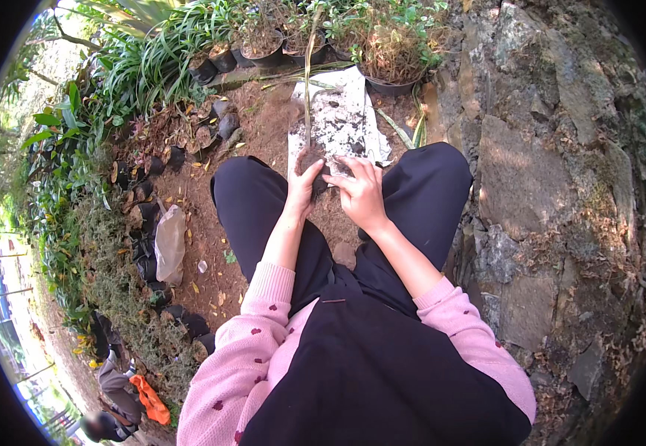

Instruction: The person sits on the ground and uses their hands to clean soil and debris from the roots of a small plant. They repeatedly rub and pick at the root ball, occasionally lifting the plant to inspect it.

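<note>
My left hand [304, 187] is closed around a dark, soil-covered root ball [317, 161], from which a long, pale stem or leaf [307, 83] rises away from me. Just to the right, my right hand [359, 187] has its fingers bent, with thumb and fingertips at the side of the root ball; whether they touch it is hard to tell. Beneath and beyond both hands lies a white sheet [345, 103] strewn with dark soil. Part of the root ball is hidden by my left fingers.
Potted plants [264, 50] line the far edge, and a larger pot [392, 86] stands beyond the sheet. On the left are small dark planting bags [144, 214] and a translucent plastic bag [170, 245]. A stone wall [523, 178] runs along the right. Another person [116, 396] is at lower left.
</note>
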Motion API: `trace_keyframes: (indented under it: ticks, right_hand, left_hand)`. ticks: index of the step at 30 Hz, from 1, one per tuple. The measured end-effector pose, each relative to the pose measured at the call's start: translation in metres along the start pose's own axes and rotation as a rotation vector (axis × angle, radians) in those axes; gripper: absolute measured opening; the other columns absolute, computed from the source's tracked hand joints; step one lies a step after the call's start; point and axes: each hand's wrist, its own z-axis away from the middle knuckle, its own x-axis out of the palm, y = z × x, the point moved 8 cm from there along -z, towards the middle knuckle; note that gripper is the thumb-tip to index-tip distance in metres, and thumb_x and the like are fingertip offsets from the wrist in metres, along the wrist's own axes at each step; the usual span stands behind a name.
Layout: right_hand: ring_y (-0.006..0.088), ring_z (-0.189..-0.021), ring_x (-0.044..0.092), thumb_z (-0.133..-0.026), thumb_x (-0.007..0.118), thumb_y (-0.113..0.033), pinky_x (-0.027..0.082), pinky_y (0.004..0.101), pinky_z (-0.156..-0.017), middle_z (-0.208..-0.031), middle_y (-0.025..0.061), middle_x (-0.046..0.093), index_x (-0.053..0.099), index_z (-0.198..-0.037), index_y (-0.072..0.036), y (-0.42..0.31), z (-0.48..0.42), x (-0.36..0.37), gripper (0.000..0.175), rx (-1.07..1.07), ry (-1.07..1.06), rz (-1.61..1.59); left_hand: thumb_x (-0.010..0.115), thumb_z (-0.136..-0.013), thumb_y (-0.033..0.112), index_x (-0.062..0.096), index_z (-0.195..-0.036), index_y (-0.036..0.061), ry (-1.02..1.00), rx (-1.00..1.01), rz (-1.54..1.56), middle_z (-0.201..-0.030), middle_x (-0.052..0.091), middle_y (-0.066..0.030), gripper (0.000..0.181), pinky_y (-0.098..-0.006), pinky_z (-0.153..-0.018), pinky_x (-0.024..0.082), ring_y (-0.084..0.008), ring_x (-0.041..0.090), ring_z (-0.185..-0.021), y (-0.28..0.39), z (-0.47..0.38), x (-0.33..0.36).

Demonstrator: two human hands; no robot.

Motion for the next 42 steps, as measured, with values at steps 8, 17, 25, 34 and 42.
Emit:
trace_keyframes:
  ticks: [8, 17, 25, 34, 42]
  right_hand:
    - [0.0237, -0.112, 0.047, -0.069, 0.06, -0.002, 0.033, 0.0399, -0.093, -0.12, 0.0053, 0.055, 0.07, -0.1, -0.02, -0.003, 0.009, 0.014, 0.037, 0.037, -0.076, 0.085]
    - [0.0242, -0.11, 0.049, -0.069, 0.058, -0.001, 0.035, 0.0387, -0.091, -0.119, 0.0058, 0.055, 0.067, -0.105, -0.018, 0.006, 0.02, 0.017, 0.041, 0.142, -0.085, -0.008]
    - [0.0224, -0.107, 0.052, -0.07, 0.057, 0.0, 0.036, 0.0372, -0.089, -0.115, 0.0047, 0.057, 0.067, -0.105, -0.018, 0.011, 0.02, 0.022, 0.04, 0.145, -0.111, -0.029]
    - [0.0244, -0.107, 0.051, -0.07, 0.057, -0.001, 0.036, 0.0384, -0.09, -0.114, 0.0068, 0.057, 0.067, -0.106, -0.018, 0.008, 0.023, 0.029, 0.04, 0.093, -0.145, -0.033]
    - [0.0251, -0.106, 0.051, -0.07, 0.057, -0.001, 0.038, 0.0378, -0.09, -0.115, 0.0071, 0.057, 0.066, -0.108, -0.019, 0.009, 0.027, 0.03, 0.043, 0.092, -0.141, -0.033]
  left_hand:
    - [0.064, -0.083, 0.006, 0.039, -0.127, 0.001, 0.143, -0.022, -0.042, -0.107, 0.056, -0.0117, 0.051, -0.0282, -0.075, 0.051, -0.0171, 0.059, -0.092, -0.006, -0.001, -0.011]
    - [0.065, -0.084, 0.013, 0.036, -0.13, 0.0018, 0.188, -0.071, -0.142, -0.109, 0.055, -0.0124, 0.056, -0.0299, -0.076, 0.051, -0.0177, 0.057, -0.094, -0.009, 0.001, -0.017]
    - [0.065, -0.085, 0.015, 0.039, -0.126, 0.004, 0.197, -0.087, -0.105, -0.1, 0.058, -0.0105, 0.05, -0.0298, -0.071, 0.052, -0.0181, 0.06, -0.087, -0.02, -0.006, -0.026]
    - [0.065, -0.085, 0.015, 0.044, -0.117, 0.0059, 0.232, -0.104, -0.081, -0.093, 0.059, -0.0087, 0.039, -0.0291, -0.066, 0.053, -0.017, 0.061, -0.082, -0.028, -0.008, -0.044]
    - [0.065, -0.084, 0.017, 0.048, -0.113, 0.0073, 0.2, -0.124, -0.051, -0.092, 0.059, -0.0064, 0.035, -0.0288, -0.064, 0.052, -0.0156, 0.06, -0.079, -0.022, -0.002, -0.035]
